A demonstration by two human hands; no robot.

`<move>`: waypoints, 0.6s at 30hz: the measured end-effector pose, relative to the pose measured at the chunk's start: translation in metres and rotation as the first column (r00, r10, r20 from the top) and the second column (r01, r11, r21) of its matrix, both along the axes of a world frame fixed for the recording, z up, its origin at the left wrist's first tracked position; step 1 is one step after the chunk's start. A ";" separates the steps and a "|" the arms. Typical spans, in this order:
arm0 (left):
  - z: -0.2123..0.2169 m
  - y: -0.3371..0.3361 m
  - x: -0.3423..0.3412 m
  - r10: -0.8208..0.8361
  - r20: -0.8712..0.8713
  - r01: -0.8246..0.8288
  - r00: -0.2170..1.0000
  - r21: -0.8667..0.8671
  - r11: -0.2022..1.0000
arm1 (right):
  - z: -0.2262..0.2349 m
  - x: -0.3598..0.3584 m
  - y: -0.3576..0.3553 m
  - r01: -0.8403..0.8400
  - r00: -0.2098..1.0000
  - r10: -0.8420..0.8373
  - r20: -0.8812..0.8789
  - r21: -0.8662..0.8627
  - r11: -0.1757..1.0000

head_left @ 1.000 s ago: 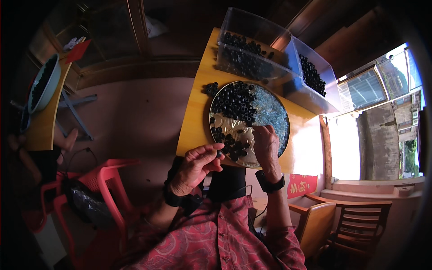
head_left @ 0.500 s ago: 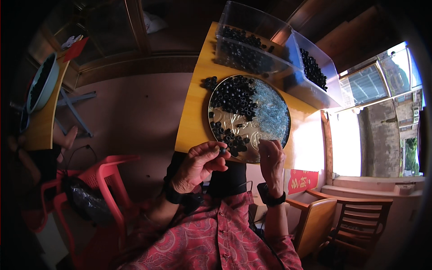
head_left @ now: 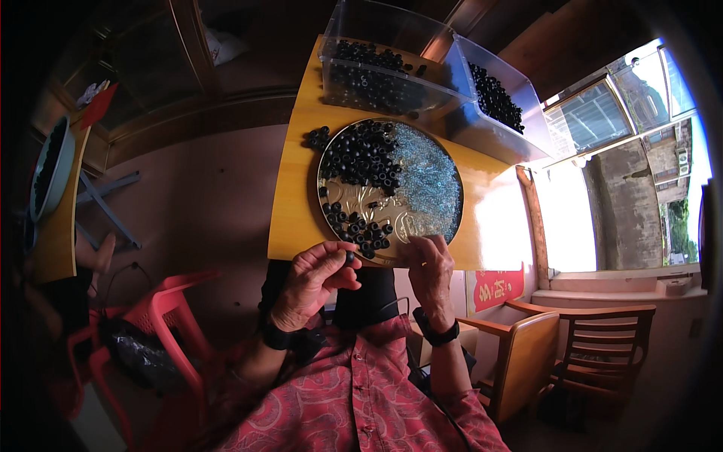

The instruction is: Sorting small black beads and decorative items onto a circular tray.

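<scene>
My left hand (head_left: 312, 282) is closed at the tray's near edge, pinching a small black ring-shaped piece (head_left: 349, 257) between thumb and fingers. To its right, my right hand (head_left: 431, 275) has its fingertips pressed together over the tray's near right rim. Whatever it pinches, if anything, is too small to make out. The round, gold-coloured metal tray (head_left: 346, 197) has an embossed bottom. Loose black pieces (head_left: 369, 154) are heaped on its far left, with a smaller group (head_left: 358, 230) at the near left. Tiny clear bluish pieces (head_left: 429, 181) cover its right side.
The tray rests on a yellow wooden table (head_left: 290, 203). Behind it stand two clear plastic bins (head_left: 437, 98) (head_left: 535, 139) holding black pieces. More black pieces (head_left: 317, 137) lie beside the tray. A red plastic chair (head_left: 177, 324) is at left, a wooden chair (head_left: 527, 354) at right. Another person's leg (head_left: 105, 252) shows far left.
The whole view has shifted left. My right hand has come slightly nearer my left hand, its fingers still together. My left hand keeps the black piece pinched.
</scene>
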State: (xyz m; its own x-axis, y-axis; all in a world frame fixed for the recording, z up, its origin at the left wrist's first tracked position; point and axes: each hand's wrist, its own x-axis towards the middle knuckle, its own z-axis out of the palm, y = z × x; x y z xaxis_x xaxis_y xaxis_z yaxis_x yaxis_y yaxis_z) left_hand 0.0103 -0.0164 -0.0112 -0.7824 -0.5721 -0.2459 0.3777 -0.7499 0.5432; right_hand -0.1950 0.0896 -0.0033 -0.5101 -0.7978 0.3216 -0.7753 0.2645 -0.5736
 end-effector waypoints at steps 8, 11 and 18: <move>-0.001 0.000 0.003 -0.005 0.036 0.006 0.999 -0.020 1.000 | 0.001 -0.023 0.011 0.068 0.991 -0.066 -0.118 0.016 0.998; -0.002 0.001 0.000 -0.021 0.011 0.022 1.000 -0.022 1.000 | 0.006 -0.019 0.012 0.079 0.995 -0.076 -0.062 0.043 0.996; -0.005 0.002 0.001 -0.014 0.020 0.015 1.000 -0.049 0.999 | 0.003 -0.018 0.002 0.087 0.976 -0.061 -0.208 0.119 0.989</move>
